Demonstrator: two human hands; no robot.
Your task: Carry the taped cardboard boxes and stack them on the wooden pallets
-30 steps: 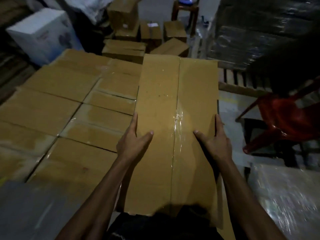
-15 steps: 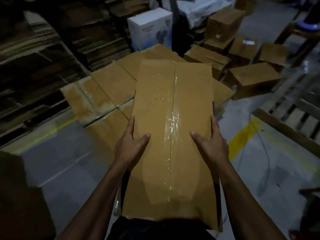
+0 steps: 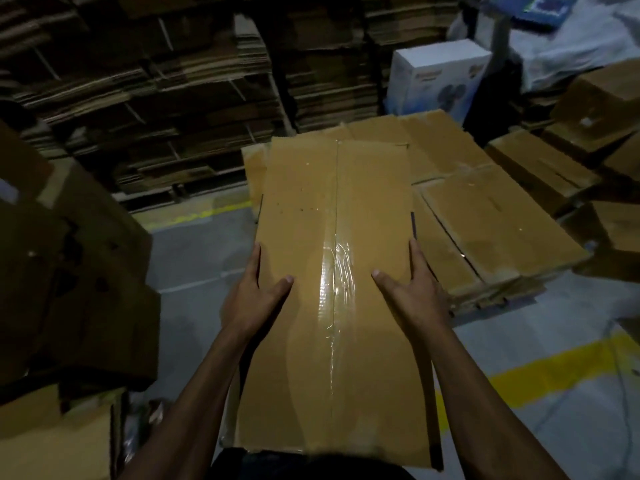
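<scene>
We count one taped box (image 3: 332, 289), gripped by left hand (image 3: 254, 299) and right hand (image 3: 414, 296); fingers wrapped under the edges, hidden.

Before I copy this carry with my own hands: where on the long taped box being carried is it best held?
Grip the taped cardboard box on its two long side edges, coming in from both sides as the left hand and right hand do: thumbs on top, fingers over the edges. It is long and narrow, with slick tape along the middle, so opposed side grips likely steady it best.
</scene>
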